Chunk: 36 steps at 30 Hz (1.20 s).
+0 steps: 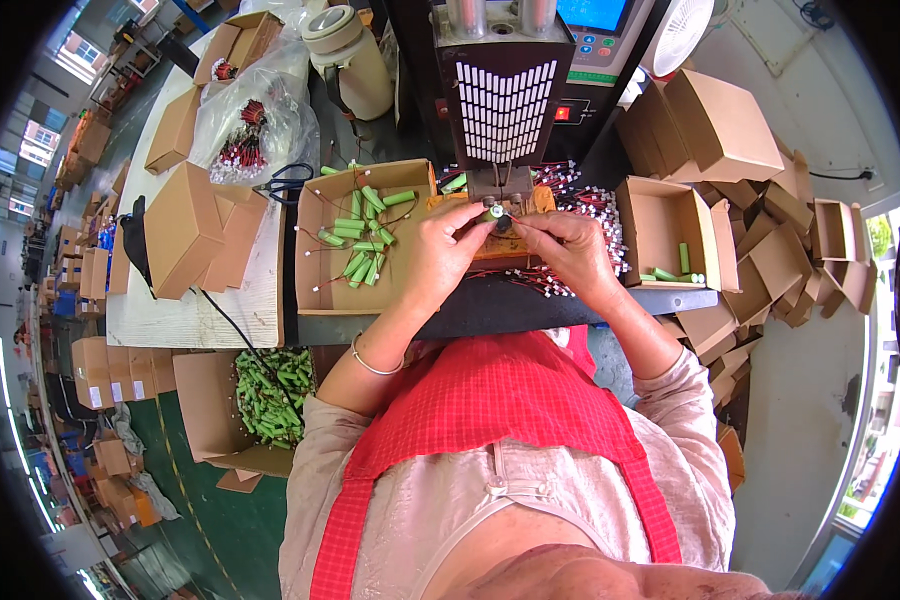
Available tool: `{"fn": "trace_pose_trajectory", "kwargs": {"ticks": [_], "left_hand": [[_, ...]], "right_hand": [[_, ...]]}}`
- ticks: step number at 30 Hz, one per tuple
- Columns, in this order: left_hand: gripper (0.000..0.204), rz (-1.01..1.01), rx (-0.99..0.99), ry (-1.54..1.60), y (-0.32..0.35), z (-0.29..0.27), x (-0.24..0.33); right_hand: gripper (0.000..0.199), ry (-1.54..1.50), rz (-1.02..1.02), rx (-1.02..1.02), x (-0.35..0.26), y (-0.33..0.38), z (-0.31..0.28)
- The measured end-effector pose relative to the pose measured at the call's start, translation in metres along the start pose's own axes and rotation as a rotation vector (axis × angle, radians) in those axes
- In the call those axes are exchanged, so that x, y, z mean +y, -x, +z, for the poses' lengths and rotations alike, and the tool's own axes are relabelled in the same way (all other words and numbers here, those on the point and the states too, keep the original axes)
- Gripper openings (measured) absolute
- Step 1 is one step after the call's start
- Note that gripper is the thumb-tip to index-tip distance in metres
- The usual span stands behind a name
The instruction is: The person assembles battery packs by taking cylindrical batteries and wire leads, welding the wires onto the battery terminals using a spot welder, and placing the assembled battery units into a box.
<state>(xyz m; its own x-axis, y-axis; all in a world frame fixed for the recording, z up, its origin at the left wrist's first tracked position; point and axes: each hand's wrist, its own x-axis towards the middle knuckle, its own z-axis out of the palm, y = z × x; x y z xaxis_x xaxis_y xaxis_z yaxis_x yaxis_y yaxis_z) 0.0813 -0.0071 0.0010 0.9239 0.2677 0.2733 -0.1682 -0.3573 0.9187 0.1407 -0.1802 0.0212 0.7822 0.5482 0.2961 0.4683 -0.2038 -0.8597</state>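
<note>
Beneath the head of a black bench machine (507, 100), I hold a green cylindrical battery cell (495, 212) end-up in my left hand (442, 248), pinched between thumb and fingers. My right hand (572, 250) is closed close beside it, its fingertips together at the cell's right; whatever they grip, perhaps a wire lead, is too small to make out. To the left, an open cardboard box (315, 290) contains several green cells with thin red and black leads. Wire leads with white connectors (598, 215) lie heaped around the machine's base. A smaller box (638, 225) at right holds a few green cells.
Scissors (288, 183) and a clear bag of wire leads (245, 150) lie at the left, near a beige flask (345, 62). Below the table edge stands a carton of green cells (205, 400). Empty cardboard boxes (710, 125) pile up at right.
</note>
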Motion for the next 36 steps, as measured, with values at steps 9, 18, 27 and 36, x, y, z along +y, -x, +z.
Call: {"fn": "trace_pose_trajectory", "kwargs": {"ticks": [9, 18, 27, 36], "left_hand": [[0.019, 0.008, -0.004, -0.165, -0.004, -0.004, 0.006], [0.02, 0.115, 0.195, -0.18, 0.006, -0.018, -0.007], [0.021, 0.76, -0.323, -0.137, 0.026, 0.082, 0.042], [0.02, 0.784, -0.655, -0.342, -0.018, 0.197, 0.018]], "right_hand": [[0.016, 0.014, 0.04, 0.02, 0.0, -0.009, 0.008], [0.025, 0.165, -0.099, 0.039, 0.009, 0.013, -0.046], [0.022, 0.861, 0.428, -0.471, 0.058, 0.052, -0.187], [0.044, 1.194, 0.573, -0.886, 0.07, 0.033, -0.176]]}}
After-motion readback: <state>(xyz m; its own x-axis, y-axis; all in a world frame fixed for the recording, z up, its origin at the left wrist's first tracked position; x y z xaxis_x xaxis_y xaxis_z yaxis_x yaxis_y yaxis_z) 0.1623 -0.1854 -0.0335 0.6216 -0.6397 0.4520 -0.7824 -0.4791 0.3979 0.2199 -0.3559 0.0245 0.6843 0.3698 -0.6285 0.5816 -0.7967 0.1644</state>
